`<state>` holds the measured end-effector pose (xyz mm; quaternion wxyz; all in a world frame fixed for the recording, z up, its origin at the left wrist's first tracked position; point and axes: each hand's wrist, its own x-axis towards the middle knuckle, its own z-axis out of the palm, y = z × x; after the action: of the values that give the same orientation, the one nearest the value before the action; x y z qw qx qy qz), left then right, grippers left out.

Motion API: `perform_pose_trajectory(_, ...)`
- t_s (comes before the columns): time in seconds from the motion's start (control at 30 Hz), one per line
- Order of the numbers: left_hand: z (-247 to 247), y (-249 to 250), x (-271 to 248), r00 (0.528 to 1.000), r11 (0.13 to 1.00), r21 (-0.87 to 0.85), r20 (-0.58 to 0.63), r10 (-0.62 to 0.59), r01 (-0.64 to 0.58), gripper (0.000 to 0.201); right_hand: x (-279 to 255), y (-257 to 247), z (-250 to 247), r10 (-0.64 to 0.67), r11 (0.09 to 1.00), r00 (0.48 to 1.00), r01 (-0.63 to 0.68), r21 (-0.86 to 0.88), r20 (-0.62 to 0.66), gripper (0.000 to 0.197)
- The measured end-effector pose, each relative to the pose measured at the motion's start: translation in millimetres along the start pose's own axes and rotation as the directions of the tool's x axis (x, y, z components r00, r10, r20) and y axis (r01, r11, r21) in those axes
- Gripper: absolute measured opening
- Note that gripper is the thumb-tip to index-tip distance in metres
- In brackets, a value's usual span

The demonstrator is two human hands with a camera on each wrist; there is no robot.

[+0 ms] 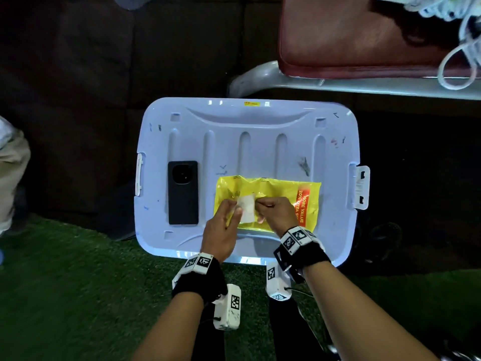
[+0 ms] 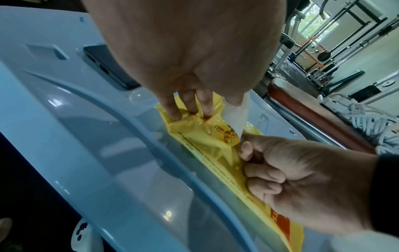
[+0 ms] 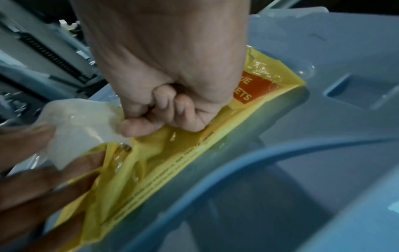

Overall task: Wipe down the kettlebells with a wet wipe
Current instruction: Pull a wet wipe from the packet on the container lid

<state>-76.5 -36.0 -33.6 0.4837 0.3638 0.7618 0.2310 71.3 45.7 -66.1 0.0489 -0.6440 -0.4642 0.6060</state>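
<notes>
A yellow wet-wipe pack (image 1: 276,201) lies flat on a pale blue bin lid (image 1: 260,147). Its white translucent seal flap (image 1: 247,208) stands peeled up at the pack's left half. My left hand (image 1: 234,209) holds the flap's left edge between thumb and a finger. In the left wrist view its other fingers (image 2: 190,105) press the pack (image 2: 200,134) down. My right hand (image 3: 129,119) is curled and pinches the flap (image 3: 82,122) between thumb and forefinger, its knuckles resting on the pack (image 3: 172,153). No kettlebell shows in any view.
A black phone (image 1: 183,192) lies face down on the lid, left of the pack. A maroon padded bench (image 1: 351,40) with coiled white rope (image 1: 458,48) stands behind the bin. Green turf (image 1: 65,282) covers the near floor. Someone's leg (image 1: 10,165) is at the left edge.
</notes>
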Motion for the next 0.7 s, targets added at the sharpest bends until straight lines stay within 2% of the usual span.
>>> perform_pose_trajectory(0.1, 0, 0, 1, 0.999, 0.998, -0.06, 0.052, -0.005, 0.008, 0.04, 4, 0, -1, 0.077, 0.988, 0.99, -0.092, 0.125, 0.115, 0.028)
perform_pose_trajectory(0.17, -2, -1, 4, 0.997, 0.992, -0.124, 0.072, -0.007, 0.016, 0.046, 4, -3, 0, 0.09, 0.986, 0.984, -0.11, 0.124, 0.152, 0.029)
perform_pose_trajectory(0.27, -3, -3, 5, 0.997, 0.984, -0.176, 0.082, -0.009, 0.023, 0.042, 6, -14, 0, 0.033, 0.998, 0.991, -0.025, -0.062, 0.133, 0.032)
perform_pose_trajectory(0.33, -3, -4, 4, 0.998, 0.988, -0.156, 0.058, 0.006, 0.003, 0.036, 7, -22, 0, -0.004, 0.967, 0.996, 0.025, -0.255, 0.085, 0.032)
perform_pose_trajectory(0.4, -2, -5, 2, 0.999, 0.992, -0.127, 0.038, 0.02, -0.015, 0.03, 4, -27, 0, -0.027, 0.931, 0.999, 0.04, -0.364, 0.038, 0.023)
perform_pose_trajectory(0.5, 1, -9, -1, 0.999, 0.992, -0.125, 0.028, 0.026, -0.022, 0.024, -3, -28, -1, -0.049, 0.906, 0.998, 0.055, -0.419, 0.027, 0.019)
perform_pose_trajectory(0.6, 7, -11, -2, 0.999, 0.988, -0.155, 0.044, 0.027, -0.02, 0.033, -6, -25, -7, -0.012, 0.9, 0.999, 0.032, -0.435, 0.048, 0.025)
perform_pose_trajectory(0.7, 11, -13, -2, 0.999, 0.982, -0.19, 0.054, 0.003, 0.007, 0.038, -5, -22, -8, 0.049, 0.909, 0.993, -0.001, -0.417, 0.105, 0.021)
